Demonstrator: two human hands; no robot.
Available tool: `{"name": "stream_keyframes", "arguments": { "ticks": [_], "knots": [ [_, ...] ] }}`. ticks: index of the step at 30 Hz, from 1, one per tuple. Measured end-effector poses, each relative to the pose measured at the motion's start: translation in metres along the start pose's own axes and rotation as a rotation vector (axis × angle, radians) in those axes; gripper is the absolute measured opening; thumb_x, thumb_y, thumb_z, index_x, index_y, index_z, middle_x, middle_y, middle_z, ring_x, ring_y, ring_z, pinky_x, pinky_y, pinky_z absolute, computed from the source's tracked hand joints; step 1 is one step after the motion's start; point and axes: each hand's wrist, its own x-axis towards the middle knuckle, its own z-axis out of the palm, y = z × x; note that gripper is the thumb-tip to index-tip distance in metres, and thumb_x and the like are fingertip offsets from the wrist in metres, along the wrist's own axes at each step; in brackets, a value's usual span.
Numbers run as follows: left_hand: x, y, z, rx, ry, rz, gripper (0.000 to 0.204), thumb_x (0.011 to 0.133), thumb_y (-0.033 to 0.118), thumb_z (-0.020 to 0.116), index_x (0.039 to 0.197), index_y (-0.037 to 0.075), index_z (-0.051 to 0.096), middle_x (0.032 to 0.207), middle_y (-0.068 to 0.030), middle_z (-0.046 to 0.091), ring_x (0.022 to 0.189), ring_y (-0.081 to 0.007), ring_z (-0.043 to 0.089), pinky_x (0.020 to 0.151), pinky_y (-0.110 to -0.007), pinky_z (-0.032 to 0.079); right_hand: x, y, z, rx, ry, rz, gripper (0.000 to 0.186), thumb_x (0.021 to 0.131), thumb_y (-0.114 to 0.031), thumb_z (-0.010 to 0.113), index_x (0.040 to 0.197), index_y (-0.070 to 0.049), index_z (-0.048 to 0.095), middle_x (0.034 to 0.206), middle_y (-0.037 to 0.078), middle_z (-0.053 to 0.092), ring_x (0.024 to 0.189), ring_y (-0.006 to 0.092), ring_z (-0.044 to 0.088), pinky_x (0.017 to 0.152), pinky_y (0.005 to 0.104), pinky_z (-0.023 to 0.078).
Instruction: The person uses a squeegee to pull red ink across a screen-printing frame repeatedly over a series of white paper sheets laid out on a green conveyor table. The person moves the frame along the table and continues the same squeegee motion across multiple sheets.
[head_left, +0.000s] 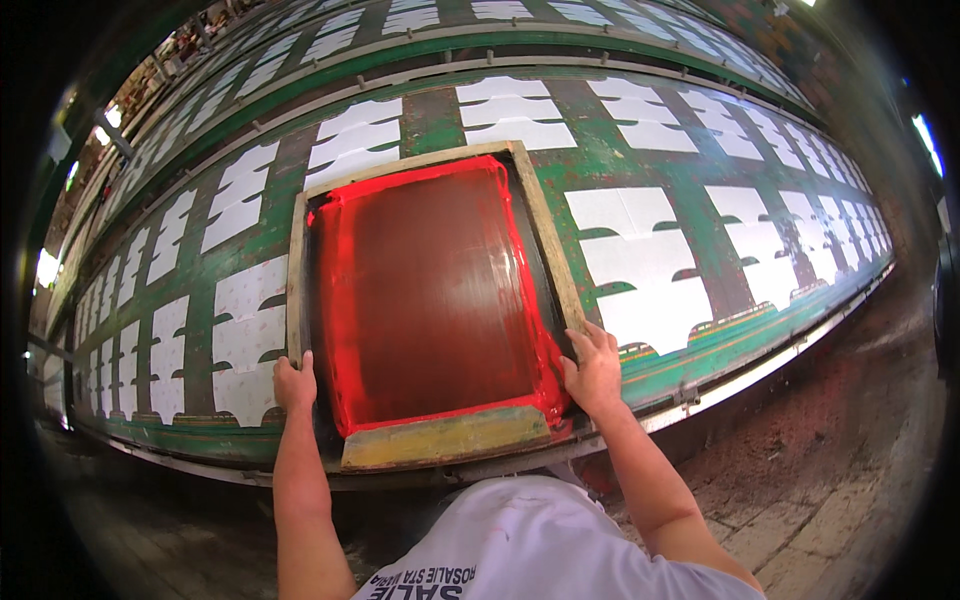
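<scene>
While flat on the long green worktop (450, 110) among white cut fabric pieces (640, 270), wooden-framed printing screen edged with red ink (425, 290), left hand (295, 385) and right hand (595, 370) each in closed grip on its near corners, seemingly mid-placement, calling next for careful alignment.

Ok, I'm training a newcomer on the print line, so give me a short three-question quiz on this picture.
1. True or false: both hands grip the wooden screen frame.
2. What colour is the ink pooled along the frame's inner edges?
3. The white cut pieces lie on: A) the floor B) the long green table C) a cart.

Key: 1 true: left hand and right hand hold its near corners. 2 red. 3 B.
</scene>
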Motion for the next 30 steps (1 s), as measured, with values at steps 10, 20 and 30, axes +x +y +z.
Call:
{"name": "stream_keyframes", "arguments": {
  "ticks": [10,20,30],
  "knots": [
    [0.008,-0.012,0.008,-0.18,0.039,0.095,0.054,0.095,0.045,0.088,0.113,0.0,0.067,0.117,-0.0215,0.071,0.113,-0.0478,0.069,0.098,-0.057,0.056,0.042,0.014,0.034,-0.057,-0.159,0.338,0.087,0.085,-0.012,0.091,0.164,-0.012,0.053,0.14,0.02,0.069,0.136,0.0439,0.064,0.118,0.052,0.053],
    [0.016,-0.039,0.028,-0.304,0.081,0.129,0.057,0.082,0.035,0.098,0.11,-0.001,0.064,0.113,-0.0224,0.07,0.11,-0.046,0.069,0.096,-0.056,0.055,0.052,0.008,0.033,0.075,-0.095,0.394,0.063,0.08,-0.002,0.085,0.142,-0.011,0.075,0.127,0.016,0.073,0.121,0.0391,0.072,0.108,0.0489,0.059],
    [0.02,-0.014,0.009,-0.604,-0.134,0.08,0.044,0.08,0.016,0.097,0.097,-0.002,0.061,0.107,-0.0164,0.065,0.099,-0.0372,0.064,0.094,-0.048,0.051,0.08,0.022,-0.03,0.077,-0.001,0.29,0.047,0.077,-0.007,0.086,0.124,-0.013,0.084,0.117,0.014,0.075,0.118,0.0379,0.071,0.105,0.047,0.06]
  ]
}}
